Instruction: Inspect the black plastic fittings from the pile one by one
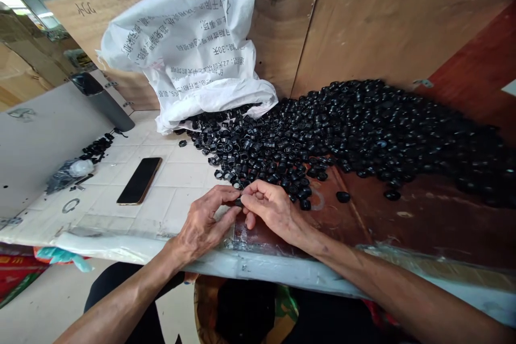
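Near the front edge of the white-and-brown desk [173, 183], the left hand [206, 220] and right hand [271, 208] together pinched a small black plastic piece [238, 202], mostly hidden from view. Just beyond lay a heap of glossy black plastic rings and caps [342, 129]; a slipping grip could have lost the piece among them.

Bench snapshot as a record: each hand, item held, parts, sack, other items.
left hand: fingertips at small dark piece
right hand: fingertips at same piece
held item: mostly hidden by fingers
parts: heap of small black parts, spread beyond both hands
sack: white, printed, mouth at heap
left side: dark phone lying flat; grey bottle, tilted
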Tool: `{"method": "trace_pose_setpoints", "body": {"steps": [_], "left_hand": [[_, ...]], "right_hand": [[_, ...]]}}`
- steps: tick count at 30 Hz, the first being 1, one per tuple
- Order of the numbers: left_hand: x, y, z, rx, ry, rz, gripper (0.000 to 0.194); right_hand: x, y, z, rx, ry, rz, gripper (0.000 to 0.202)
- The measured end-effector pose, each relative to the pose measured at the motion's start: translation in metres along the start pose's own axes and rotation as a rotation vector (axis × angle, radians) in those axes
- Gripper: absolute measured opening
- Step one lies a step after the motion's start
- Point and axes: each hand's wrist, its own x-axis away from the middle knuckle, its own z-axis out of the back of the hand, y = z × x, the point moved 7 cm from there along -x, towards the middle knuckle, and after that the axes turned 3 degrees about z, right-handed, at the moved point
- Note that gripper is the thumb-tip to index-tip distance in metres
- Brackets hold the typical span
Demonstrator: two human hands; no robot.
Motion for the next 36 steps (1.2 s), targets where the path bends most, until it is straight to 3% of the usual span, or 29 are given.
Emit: {"method": "trace_pose_setpoints", "body": {"steps": [3, 5, 8, 10, 13, 15, 19, 21, 27, 31, 36], "left_hand": [[0.013, 0.006, 0.001, -0.008, 0.010, 0.029, 0.028], [0.021, 0.011, 0.002, -0.061, -0.098, 0.011, 0.028], [0.028, 0.002, 0.011, -0.195, -0.334, 0.116, 0.022], [0.026, -0.008, 0.025, -0.317, -0.373, 0.192, 0.012], [0.011, -0.017, 0.038, -0.433, -0.224, 0.204, 0.012], [-0.001, -0.021, 0.030, -0.454, -0.137, 0.202, 0.013], [-0.021, -0.037, -0.007, -0.464, -0.130, 0.219, 0.023], [-0.026, -0.044, -0.019, -0.481, -0.145, 0.220, 0.017], [-0.021, -0.048, -0.021, -0.421, -0.149, 0.155, 0.014], [-0.019, -0.045, -0.015, -0.378, -0.106, 0.153, 0.011], [-0.022, -0.042, -0.010, -0.308, -0.074, 0.202, 0.025]], "right_hand": [[0.005, 0.000, -0.004, 0.048, -0.066, -0.009, 0.012], [0.005, -0.001, -0.002, 0.166, -0.100, 0.003, 0.019], [0.001, -0.005, 0.017, 0.454, 0.023, 0.081, 0.023], [-0.003, -0.004, 0.026, 0.596, 0.081, 0.106, 0.014], [-0.006, 0.004, 0.026, 0.721, 0.050, 0.120, 0.010], [-0.005, 0.008, 0.022, 0.782, 0.034, 0.149, 0.012], [-0.002, 0.011, 0.009, 0.924, -0.040, 0.217, 0.009], [-0.002, 0.011, 0.004, 0.998, -0.063, 0.239, 0.005], [-0.004, 0.010, -0.008, 1.034, -0.076, 0.313, 0.008], [-0.004, 0.005, -0.006, 0.908, -0.028, 0.408, 0.004], [-0.007, -0.004, 0.013, 0.551, 0.104, 0.459, 0.014]]}}
